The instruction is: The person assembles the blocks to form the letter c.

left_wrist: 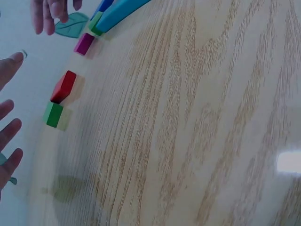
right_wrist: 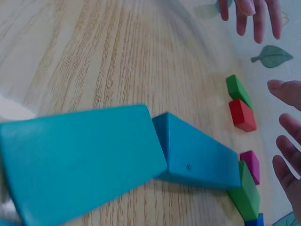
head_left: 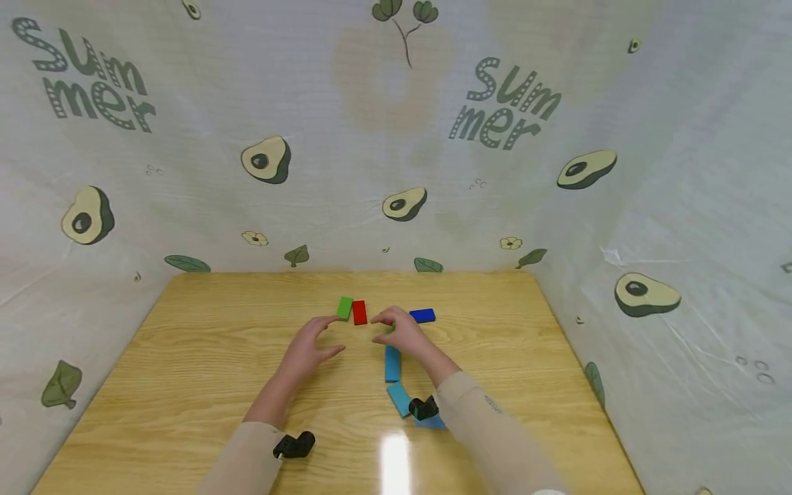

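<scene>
In the head view my left hand point(head_left: 309, 349) is held over the table with thumb and fingers spread, empty. A green block point(head_left: 344, 309) and a red block point(head_left: 359, 313) stand just beyond its fingertips. My right hand point(head_left: 405, 335), fingers apart and slightly bent, hovers above another green block point(head_left: 390, 328) that it mostly covers. A magenta block point(right_wrist: 250, 165) shows beside that green block in the right wrist view, hidden by the hand in the head view. No block is between the right hand's fingers point(right_wrist: 288, 149).
A dark blue block point(head_left: 423, 315) lies right of the right hand. Light blue blocks point(head_left: 392, 363) run toward the front in a curved line, one partly under the right forearm. The wooden table point(head_left: 204, 357) meets a printed cloth point(head_left: 334, 227) behind and at the sides.
</scene>
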`<state>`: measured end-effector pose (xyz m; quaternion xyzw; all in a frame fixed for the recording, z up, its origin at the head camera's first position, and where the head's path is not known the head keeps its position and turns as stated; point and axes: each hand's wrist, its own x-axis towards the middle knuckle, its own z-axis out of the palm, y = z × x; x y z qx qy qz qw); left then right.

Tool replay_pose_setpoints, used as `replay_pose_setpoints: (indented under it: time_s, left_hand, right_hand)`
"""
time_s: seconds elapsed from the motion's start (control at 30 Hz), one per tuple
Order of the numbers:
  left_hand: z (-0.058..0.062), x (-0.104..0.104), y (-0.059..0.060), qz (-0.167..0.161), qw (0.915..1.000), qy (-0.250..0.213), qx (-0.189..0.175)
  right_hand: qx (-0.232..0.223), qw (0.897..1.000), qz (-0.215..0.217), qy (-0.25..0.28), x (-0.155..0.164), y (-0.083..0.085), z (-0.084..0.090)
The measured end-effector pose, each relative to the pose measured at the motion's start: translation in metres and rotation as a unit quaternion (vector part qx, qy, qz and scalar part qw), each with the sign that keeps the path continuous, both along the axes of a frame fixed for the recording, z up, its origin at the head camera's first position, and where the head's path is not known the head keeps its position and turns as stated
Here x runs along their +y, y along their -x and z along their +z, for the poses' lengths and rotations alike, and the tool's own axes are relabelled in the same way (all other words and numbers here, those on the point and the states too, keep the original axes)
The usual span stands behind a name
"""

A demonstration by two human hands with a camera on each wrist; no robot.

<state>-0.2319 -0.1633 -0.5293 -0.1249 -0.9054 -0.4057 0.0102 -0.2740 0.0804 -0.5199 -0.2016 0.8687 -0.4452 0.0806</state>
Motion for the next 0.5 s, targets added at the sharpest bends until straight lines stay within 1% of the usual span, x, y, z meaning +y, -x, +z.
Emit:
replay_pose_setpoints:
  time_s: [0.2, 0.33, 0.5]
  left_hand:
    - [-0.002, -0.009, -0.002, 0.008, 0.9999, -0.001, -0.008]
    - [-0.002, -0.013, -0.006, 0.008, 1.0, -0.002, -0.004]
    - [-0.002, -0.016, -0.011, 0.015, 0.9998, -0.006, -0.009]
  right_hand:
    - [-0.007, 0.999, -0.028, -0.014, -0.023, 0.01, -0.009]
    - [-0.001, 0.998, -0.049, -0.024, -0.038, 0.016, -0.013]
    - [0.009, 0.997, -0.048, -0.051, -0.051, 0.023, -0.017]
